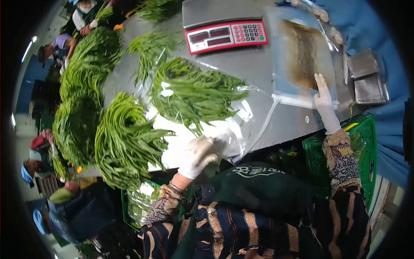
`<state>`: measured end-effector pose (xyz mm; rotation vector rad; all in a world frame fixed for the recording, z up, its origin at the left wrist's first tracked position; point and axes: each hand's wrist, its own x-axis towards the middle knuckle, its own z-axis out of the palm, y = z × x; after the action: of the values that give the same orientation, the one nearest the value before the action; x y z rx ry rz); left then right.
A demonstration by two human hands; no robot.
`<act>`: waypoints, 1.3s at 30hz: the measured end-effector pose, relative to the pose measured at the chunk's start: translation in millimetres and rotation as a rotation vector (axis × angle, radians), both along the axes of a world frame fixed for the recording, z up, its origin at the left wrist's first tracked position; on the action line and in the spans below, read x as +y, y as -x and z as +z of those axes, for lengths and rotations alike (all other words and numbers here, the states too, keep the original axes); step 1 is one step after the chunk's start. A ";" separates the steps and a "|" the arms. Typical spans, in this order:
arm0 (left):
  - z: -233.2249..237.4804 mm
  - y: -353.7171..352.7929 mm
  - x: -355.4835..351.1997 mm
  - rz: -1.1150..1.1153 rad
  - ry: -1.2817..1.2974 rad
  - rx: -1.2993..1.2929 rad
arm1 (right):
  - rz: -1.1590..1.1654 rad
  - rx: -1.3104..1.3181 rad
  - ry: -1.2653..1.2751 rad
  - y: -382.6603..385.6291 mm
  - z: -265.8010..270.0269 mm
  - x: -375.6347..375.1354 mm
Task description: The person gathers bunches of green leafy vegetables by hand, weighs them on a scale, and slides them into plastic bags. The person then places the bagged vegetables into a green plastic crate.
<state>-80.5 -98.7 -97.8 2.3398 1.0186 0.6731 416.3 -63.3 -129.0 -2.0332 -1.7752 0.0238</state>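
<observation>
Head view: a loose sheaf of long, narrow green leaves [196,93] lies mid-table amid glossy clear plastic film [235,134], on a grey metal tabletop [254,67]; whether the film wraps it fully, I cannot tell. It should be light and limp, its leaves easily bruised and apt to slide apart, the film slick under gloves; best hold is probably a broad scoop beneath the thicker middle rather than a pinch at the leaf tips. Just below it, the white-gloved left hand [196,156] is partly curled, thumb away from the fingers; whether it pinches any film is unclear. Well to its right, the white-gloved right hand [322,99] rests with extended fingers close together on the lower edge of a flat, brown-stained pad under clear sheeting [304,56]. Left of the sheaf sits a curled green bundle of similar leaves [125,138]; beyond stands a red-and-white electronic scale [226,36], its dark displays and key legends too small to read. White characters, with smaller lettering, mark the dark green apron [258,185], but folds and slant keep me from reading them; no brand is legible.
</observation>
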 end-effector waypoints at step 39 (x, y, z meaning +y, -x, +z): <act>-60.8 -70.1 -86.6 0.666 1.436 -0.905 | 1.093 0.450 0.393 233.4 14.3 -61.6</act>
<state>-10.4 -185.3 -158.6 0.3616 1.1603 0.7118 182.9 -125.0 -114.8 -0.8714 -2.4088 1.1120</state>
